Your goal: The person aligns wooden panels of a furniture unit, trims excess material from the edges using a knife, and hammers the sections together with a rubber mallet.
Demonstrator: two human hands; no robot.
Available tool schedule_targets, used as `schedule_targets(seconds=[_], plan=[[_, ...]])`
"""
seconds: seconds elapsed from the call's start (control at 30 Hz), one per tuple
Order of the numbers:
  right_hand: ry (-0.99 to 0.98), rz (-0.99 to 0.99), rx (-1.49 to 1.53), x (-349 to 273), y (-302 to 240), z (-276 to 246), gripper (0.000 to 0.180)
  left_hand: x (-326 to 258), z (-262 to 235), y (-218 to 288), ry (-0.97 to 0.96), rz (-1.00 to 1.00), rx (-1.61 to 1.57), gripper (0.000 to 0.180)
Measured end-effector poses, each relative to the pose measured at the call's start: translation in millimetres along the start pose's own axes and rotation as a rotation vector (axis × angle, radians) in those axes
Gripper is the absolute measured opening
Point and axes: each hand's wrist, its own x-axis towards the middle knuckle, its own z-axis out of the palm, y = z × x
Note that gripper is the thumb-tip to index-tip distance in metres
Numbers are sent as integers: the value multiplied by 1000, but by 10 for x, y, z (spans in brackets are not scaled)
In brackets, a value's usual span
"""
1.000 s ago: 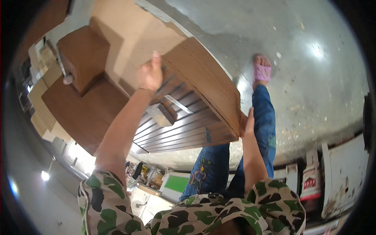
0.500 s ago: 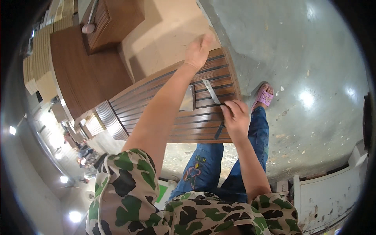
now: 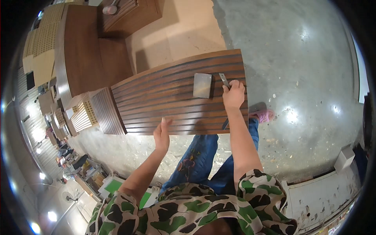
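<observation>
A dark brown wooden panel (image 3: 182, 103) with black grooves lies across in front of me. My right hand (image 3: 234, 95) is closed over the panel's right end, holding a narrow flat metal blade (image 3: 223, 78) that sticks out past the fingers. Left of the blade, a grey rectangular block (image 3: 202, 85) rests on the grooves. A slim black object (image 3: 225, 124), partly hidden by my right forearm, lies at the near edge. By that same edge, farther left, my left hand (image 3: 161, 135) is open with its thumb apart, holding nothing.
Beyond the panel is a pale tan board (image 3: 176, 43), with brown wooden cabinet parts (image 3: 84, 51) at left. A mallet-like tool with a pinkish head (image 3: 110, 9) lies on one. Stacked boards (image 3: 43, 47) stand far left. A worn white cabinet (image 3: 317, 199) is at lower right.
My left hand has come back from the panel's far edge to its near edge. My right hand has moved farther over the panel with the blade. The view has shifted.
</observation>
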Motion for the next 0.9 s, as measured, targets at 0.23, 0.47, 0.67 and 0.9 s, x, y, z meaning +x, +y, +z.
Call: schedule_targets(seconds=[0.23, 0.47, 0.67, 0.9], plan=[[17, 198, 386, -637, 746, -675, 12, -463, 579, -613, -296, 409, 336, 13], [-81, 370, 368, -2210, 1401, -1549, 8, -382, 2051, -384, -16, 480, 295, 37], [-183, 631, 147, -3053, 1996, -2180, 20, -457, 2318, -586, 265, 546, 356, 36], [-32, 717, 222, -3239, 2265, -2511, 22, -491, 2572, -724, 205, 408, 490, 23]])
